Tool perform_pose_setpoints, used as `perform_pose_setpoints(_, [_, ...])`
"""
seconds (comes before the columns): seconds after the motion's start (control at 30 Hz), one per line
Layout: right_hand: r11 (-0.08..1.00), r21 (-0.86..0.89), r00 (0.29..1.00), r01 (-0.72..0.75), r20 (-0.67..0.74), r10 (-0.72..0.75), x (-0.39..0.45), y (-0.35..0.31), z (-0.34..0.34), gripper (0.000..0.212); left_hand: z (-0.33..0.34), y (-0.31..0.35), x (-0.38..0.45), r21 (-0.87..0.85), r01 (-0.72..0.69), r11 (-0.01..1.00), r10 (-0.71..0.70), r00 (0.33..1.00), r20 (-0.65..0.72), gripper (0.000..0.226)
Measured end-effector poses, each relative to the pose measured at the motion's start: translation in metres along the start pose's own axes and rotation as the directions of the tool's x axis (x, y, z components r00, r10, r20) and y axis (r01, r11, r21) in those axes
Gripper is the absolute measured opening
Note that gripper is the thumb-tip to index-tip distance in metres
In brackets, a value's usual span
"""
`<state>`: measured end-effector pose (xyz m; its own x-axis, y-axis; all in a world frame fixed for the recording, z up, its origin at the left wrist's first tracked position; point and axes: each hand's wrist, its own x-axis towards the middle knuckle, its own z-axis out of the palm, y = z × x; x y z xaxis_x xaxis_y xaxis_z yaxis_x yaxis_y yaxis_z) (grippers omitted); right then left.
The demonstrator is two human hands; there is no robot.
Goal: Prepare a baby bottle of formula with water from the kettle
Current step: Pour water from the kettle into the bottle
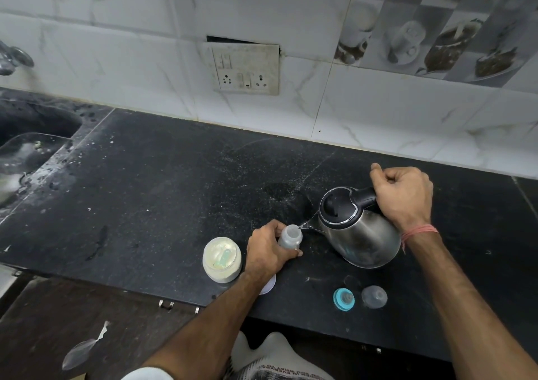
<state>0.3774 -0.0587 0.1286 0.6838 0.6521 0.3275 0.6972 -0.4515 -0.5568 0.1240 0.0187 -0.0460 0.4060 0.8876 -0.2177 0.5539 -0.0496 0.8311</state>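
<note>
Pouring is under way at the black bench (pixel 151 193): the right hand (pixel 403 196) is closed in a fist round the black handle of the steel kettle (pixel 361 231), which is tilting left with its spout just over the mouth of the bottle (pixel 289 236). A thin stream of water is showing at the spout. The left hand (pixel 269 251) is wrapped round the bottle, holding it upright on the bench. An open jar (pixel 222 259) of pale powder, with a scoop lying in it, is standing just left of that hand. A blue ring (pixel 343 299) and a clear cap (pixel 374 296) are lying near the front edge, below the kettle.
</note>
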Motion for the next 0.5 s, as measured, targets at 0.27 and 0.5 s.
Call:
perform_pose_setpoints(0.27, [1.0,0.009,1.0,0.004,0.009,-0.004,-0.0023,-0.0023,-0.0015,0.064,-0.0009,0.0025,-0.0008,0.012,-0.001,1.0,0.001,1.0,0.002,0.06])
perform_pose_setpoints(0.5, [1.0,0.013,1.0,0.001,0.002,-0.001,-0.0024,0.0001,-0.0004,0.064,-0.0022,0.0044,-0.0001,0.022,0.005,1.0,-0.005,1.0,0.014,0.06])
